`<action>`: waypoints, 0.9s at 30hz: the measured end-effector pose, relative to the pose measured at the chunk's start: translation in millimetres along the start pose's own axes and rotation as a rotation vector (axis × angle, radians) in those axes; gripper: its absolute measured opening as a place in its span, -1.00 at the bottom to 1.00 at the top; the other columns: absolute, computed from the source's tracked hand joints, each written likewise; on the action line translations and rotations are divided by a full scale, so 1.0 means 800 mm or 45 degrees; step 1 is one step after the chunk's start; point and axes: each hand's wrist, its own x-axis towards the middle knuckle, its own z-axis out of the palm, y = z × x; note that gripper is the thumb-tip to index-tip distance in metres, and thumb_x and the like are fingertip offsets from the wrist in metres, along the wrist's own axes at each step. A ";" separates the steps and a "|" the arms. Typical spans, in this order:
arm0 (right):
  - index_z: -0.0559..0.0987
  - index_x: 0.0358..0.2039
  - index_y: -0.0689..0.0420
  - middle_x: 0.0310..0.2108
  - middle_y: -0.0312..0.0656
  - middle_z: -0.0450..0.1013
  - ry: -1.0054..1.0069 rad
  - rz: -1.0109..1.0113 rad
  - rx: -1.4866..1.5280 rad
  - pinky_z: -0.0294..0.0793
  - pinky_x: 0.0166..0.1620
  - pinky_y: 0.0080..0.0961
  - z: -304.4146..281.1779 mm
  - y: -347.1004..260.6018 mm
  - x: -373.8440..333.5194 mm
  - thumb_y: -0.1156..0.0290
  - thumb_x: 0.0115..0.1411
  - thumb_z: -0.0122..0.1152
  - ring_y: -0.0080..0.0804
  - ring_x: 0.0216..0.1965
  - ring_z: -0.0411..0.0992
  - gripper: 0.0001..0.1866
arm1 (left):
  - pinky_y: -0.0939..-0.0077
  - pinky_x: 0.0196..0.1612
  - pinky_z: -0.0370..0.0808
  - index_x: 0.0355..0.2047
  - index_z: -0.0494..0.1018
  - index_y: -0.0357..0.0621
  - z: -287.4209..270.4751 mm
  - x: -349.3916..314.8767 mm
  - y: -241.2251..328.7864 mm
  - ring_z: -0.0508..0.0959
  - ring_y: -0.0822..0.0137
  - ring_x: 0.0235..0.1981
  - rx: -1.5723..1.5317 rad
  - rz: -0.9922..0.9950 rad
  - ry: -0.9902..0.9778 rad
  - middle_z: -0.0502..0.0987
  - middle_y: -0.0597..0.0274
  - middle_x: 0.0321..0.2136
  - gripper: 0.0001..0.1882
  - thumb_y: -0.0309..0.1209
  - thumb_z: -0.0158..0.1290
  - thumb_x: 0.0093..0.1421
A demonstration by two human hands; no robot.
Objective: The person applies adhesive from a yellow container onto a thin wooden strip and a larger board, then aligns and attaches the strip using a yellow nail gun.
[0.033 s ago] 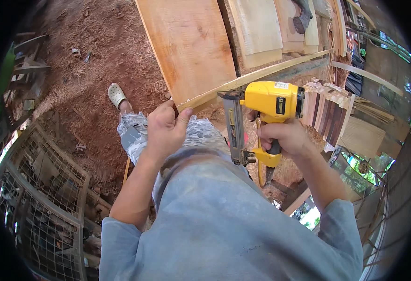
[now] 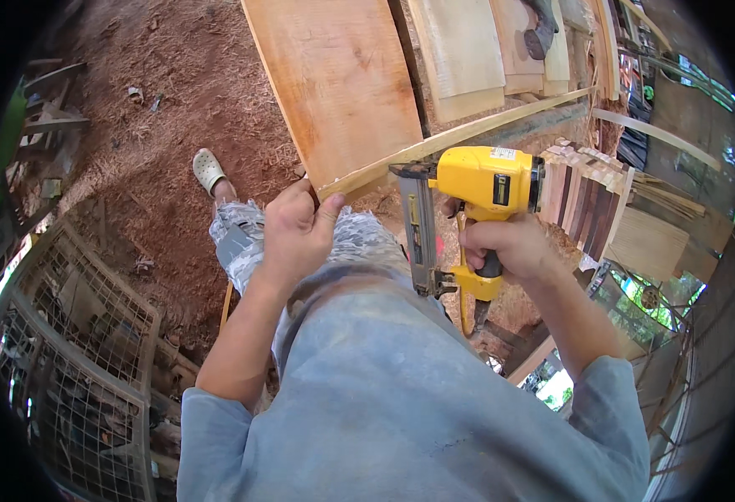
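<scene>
My right hand (image 2: 514, 247) is wrapped round the black grip of a yellow nail gun (image 2: 478, 180). The gun's dark nose meets or hovers just over a long, thin wooden strip (image 2: 484, 127); contact is hard to tell. That strip runs along the near end of a wide, reddish-brown board (image 2: 342, 92) and on to the right. At the strip's left end, my left hand (image 2: 296, 226) is closed on it, thumb pressed to its near edge at the board's corner. The other fingers are partly hidden beneath.
Paler boards (image 2: 459, 50) lie beyond the strip, with a dark curved object (image 2: 540, 38) on them. To the right stands a stack of wood strips (image 2: 581, 197). A wire-mesh frame (image 2: 83, 309) is at lower left. Sawdust covers the reddish ground (image 2: 166, 109).
</scene>
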 end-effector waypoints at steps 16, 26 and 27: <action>0.53 -0.18 0.24 -0.65 -0.30 0.36 0.049 -0.011 -0.088 0.37 -0.54 -0.57 0.014 -0.005 -0.006 0.61 -0.02 0.19 -0.54 -0.66 0.35 -0.68 | 0.27 -0.54 0.39 -0.61 0.44 -0.41 -0.002 0.005 0.008 0.54 0.05 -0.60 -0.040 0.038 0.031 0.55 -0.11 -0.54 -0.66 -0.42 0.24 0.21; 0.53 -0.13 0.29 -0.66 -0.29 0.36 -0.097 -0.110 -0.017 0.39 -0.54 -0.53 -0.004 0.021 0.004 0.63 -0.03 0.17 -0.53 -0.66 0.36 -0.62 | 0.59 -0.27 0.54 -0.18 0.56 -0.46 -0.024 -0.014 -0.002 0.61 0.48 -0.36 -0.297 -0.451 -0.157 0.66 0.18 -0.39 -0.74 -0.40 0.12 0.34; 0.53 -0.10 0.30 -0.66 -0.28 0.37 -0.101 -0.089 -0.069 0.39 -0.53 -0.53 -0.004 0.024 0.004 0.64 -0.03 0.16 -0.53 -0.66 0.36 -0.60 | 0.59 -0.27 0.54 -0.18 0.56 -0.46 -0.027 -0.013 0.002 0.61 0.48 -0.36 -0.291 -0.452 -0.155 0.66 0.18 -0.39 -0.74 -0.40 0.12 0.34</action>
